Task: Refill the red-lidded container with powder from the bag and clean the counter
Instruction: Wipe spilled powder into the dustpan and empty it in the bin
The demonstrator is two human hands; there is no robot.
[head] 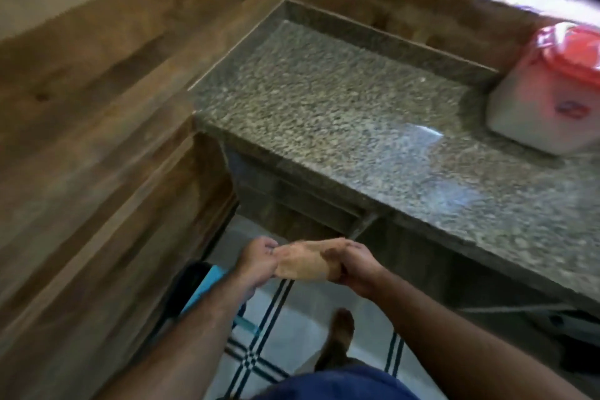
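Wood-grain panelling is seen at the left. One tan cloth is gripped at its two ends: the left hand is closed on the left end, the right hand on the right, its long axis running left to right above the tiled floor. One red-lidded container stands upright, lid upward, on the granite counter at far right.

No text is legible; the red-lidded container's red label is too blurred.
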